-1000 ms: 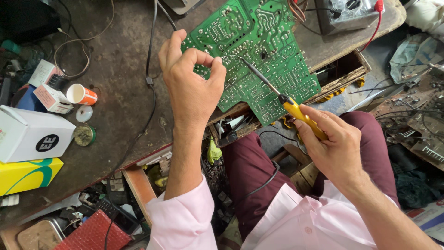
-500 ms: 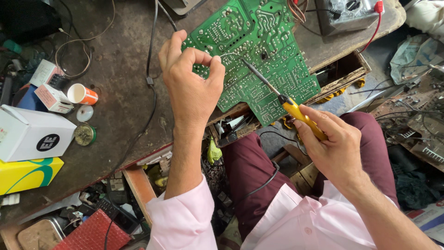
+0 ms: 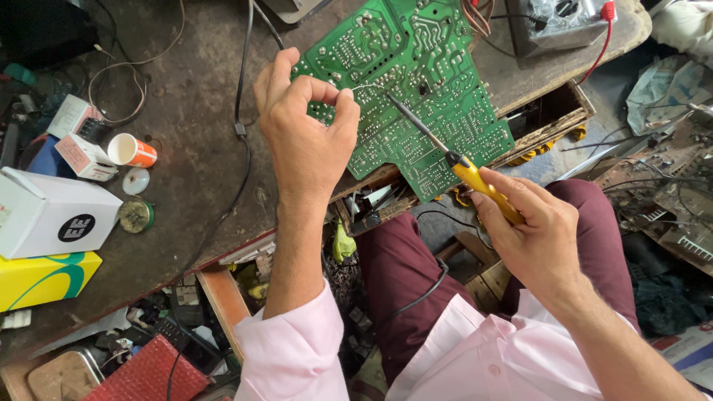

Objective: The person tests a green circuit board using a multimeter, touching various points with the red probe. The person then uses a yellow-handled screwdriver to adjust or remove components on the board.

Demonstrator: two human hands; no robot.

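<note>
- Right hand (image 3: pixel 538 234): the grip is closed around the yellow handle of a soldering iron (image 3: pixel 475 180), held like a pen. The metal shaft runs up and to the left, and its tip sits on the circuit board (image 3: pixel 445 96).
- Left hand (image 3: pixel 308 137): the thumb and forefinger grip is pinched narrow on a thin solder wire (image 3: pixel 365 87). The wire arcs to the right and meets the iron tip.
- Circuit board: green, solder side up, lying at the far right of the surface (image 3: pixel 193 163), with its near corner overhanging the edge above the lap.
- Cable (image 3: pixel 241 130): a dark cable crosses the surface just left of the left hand.
- Near left: a white box (image 3: pixel 52 215), a yellow box (image 3: pixel 41 278) and an orange-and-white cup (image 3: pixel 132 151) lie well apart from the work.
- Far right: a grey meter (image 3: pixel 561 22) with a red lead, cut off by the frame edge.
- Risk, bridged joints: the solder points lie close together, so a drifting tip or excess wire could join neighbours.
- Risk, burn: the left fingertips are near the hot tip, so a short wire length could bring them into contact.
- Risk, shift: the overhanging board is not clamped and could tilt under tip pressure.
- Not visible: the exact joint under the tip is too small to make out. The component side of the board is hidden. The open drawer below the surface is cluttered and hard to read.
</note>
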